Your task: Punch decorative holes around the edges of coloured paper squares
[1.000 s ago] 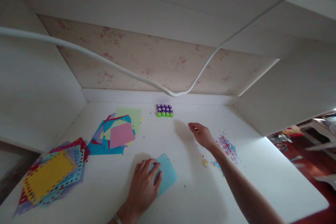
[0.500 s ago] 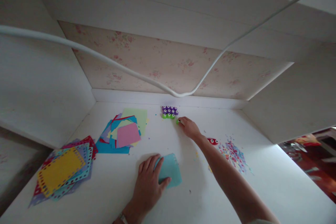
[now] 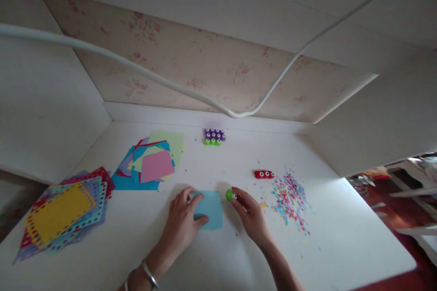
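Note:
A light-blue paper sheet [image 3: 212,211] lies on the white table in front of me. At its left edge is my left hand [image 3: 182,213], thumb and index finger resting on the paper and the other fingers curled at the edge. To the right of the sheet, my right hand [image 3: 251,213] pinches a small green craft hole punch [image 3: 230,195] between thumb and fingers. The punch is close to the sheet's right edge, apart from it.
Rows of purple and green punches [image 3: 213,136] stand near the back wall. Red punches [image 3: 264,174] sit right of centre, beside scattered paper confetti [image 3: 290,200]. Coloured paper sheets [image 3: 157,166] and a pile of hole-edged sheets [image 3: 63,213] lie left. A white cable [image 3: 153,80] hangs across the view.
My right hand has come back from the punch rows with the green punch, to beside the blue sheet. My left hand has shifted from lying over the sheet to its left edge.

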Available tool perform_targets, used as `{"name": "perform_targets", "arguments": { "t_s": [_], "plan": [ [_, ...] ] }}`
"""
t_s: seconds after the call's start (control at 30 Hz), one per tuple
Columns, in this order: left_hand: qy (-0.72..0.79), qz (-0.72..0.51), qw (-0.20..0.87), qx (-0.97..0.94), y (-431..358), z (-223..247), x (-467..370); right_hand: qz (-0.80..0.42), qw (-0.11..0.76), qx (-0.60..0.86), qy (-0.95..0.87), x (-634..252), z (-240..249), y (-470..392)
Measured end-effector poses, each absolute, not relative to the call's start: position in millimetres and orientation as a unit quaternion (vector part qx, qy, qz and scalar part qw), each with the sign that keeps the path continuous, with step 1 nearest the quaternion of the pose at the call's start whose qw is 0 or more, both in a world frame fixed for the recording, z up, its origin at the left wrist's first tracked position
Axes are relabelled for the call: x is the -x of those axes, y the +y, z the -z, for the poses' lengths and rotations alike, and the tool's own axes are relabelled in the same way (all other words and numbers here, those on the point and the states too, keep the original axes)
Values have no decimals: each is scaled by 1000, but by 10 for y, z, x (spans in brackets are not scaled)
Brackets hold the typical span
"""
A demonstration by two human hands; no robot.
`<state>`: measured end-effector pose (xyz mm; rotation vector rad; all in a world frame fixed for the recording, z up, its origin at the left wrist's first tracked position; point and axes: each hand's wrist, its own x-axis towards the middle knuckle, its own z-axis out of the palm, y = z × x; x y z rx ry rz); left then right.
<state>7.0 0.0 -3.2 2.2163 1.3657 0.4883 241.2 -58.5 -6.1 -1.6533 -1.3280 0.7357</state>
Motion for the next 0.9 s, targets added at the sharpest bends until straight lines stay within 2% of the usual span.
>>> {"name": "perform_targets", "arguments": {
  "t_s": [0.23,0.33,0.5,0.67,0.9],
  "plan": [
    [504,-140,225,-822,-4,-34,-111,-317,458,677,-480,-2222,76,-794],
    [497,-167,233,-819,-2,-25,-104,-319,466,668,-484,-2226,40,-802],
    [455,-293,355,-762,-20,16,-62,-318,495,666,-458,-2227,28,-784],
    [507,-300,477,-652,-2,-7,-51,-340,516,650,-443,-2189,56,-770],
    [501,-329,490,-632,0,-35,-16,-327,540,634,-446,-2142,49,-778]
  ]
}}
